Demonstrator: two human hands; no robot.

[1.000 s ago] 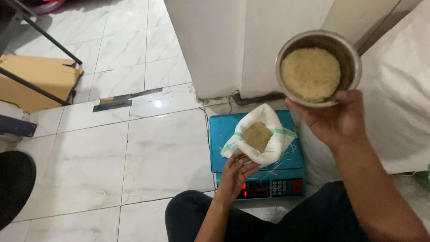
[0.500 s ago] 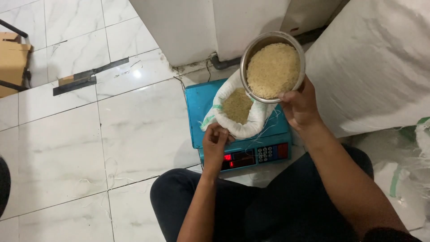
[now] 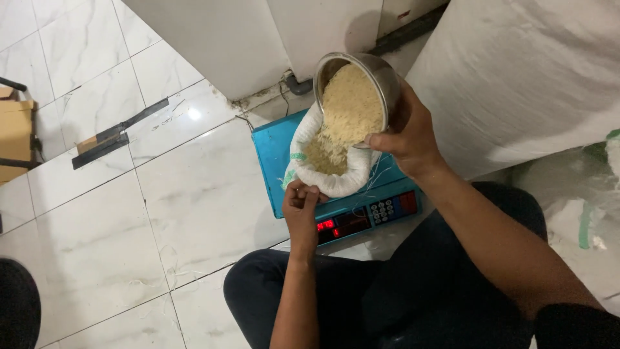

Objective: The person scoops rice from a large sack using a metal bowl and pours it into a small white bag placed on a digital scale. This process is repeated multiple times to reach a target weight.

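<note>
My right hand (image 3: pixel 405 137) grips a steel bowl (image 3: pixel 361 77) full of pale rice grains, tilted so the grains spill over its rim. Below it a small white woven sack (image 3: pixel 336 182) stands open on a blue electronic scale (image 3: pixel 274 155), partly filled with the same grains. My left hand (image 3: pixel 301 203) pinches the sack's near rim and holds its mouth open. The scale's red display (image 3: pixel 326 226) and keypad face me.
A large white sack (image 3: pixel 523 71) bulges at the right. White cabinet panels (image 3: pixel 258 39) stand behind the scale, with a pipe at their foot. Cardboard (image 3: pixel 14 132) and a dark strip (image 3: pixel 116 132) lie on the white tiled floor at left. My dark-trousered legs fill the bottom.
The bowl has come down from level above the sack to a steep tilt at its mouth, and grains now pour in. My left hand stays on the sack's rim.
</note>
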